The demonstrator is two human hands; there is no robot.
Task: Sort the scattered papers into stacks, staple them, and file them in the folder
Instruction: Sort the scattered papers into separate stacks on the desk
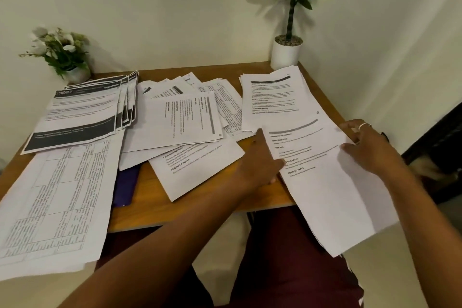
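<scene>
Printed papers cover the wooden table (200, 210). Both hands hold a white text sheet (325, 187) at the front right, and it hangs over the table's front edge. My left hand (262, 160) pinches its left edge with the index finger stretched forward. My right hand (367, 147) pinches its right edge, thumb on top. Behind it lies a squared stack (270, 100). A loose heap (180, 117) fills the middle. Dark-banded pages (82, 112) are fanned at the back left, and table-printed sheets (55, 207) lie at the front left. A purple folder (125, 187) peeks from under papers. No stapler is visible.
A small pot of white flowers (75, 72) stands at the back left corner. A tall green plant in a white pot (286, 52) stands at the back right, against the wall. My legs are under the table's front edge.
</scene>
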